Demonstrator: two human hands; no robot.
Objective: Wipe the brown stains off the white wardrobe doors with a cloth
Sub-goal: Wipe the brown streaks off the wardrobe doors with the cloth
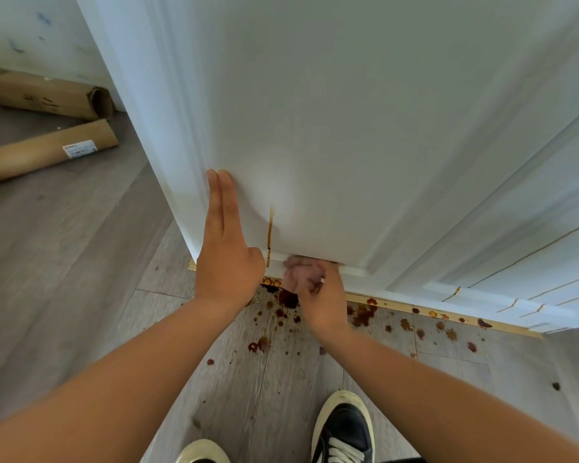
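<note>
Left hand (226, 259) lies flat on the wardrobe door (348, 128); right hand (318, 295) bunches the cloth (301, 272) at its bottom edge. One brown drip (270, 235) remains, and seemingly streaks (515, 259) on the next door.

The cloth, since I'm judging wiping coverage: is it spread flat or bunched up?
Bunched up: the cloth is a crumpled wad gripped in the right hand, pressed at the door's bottom edge.
</note>
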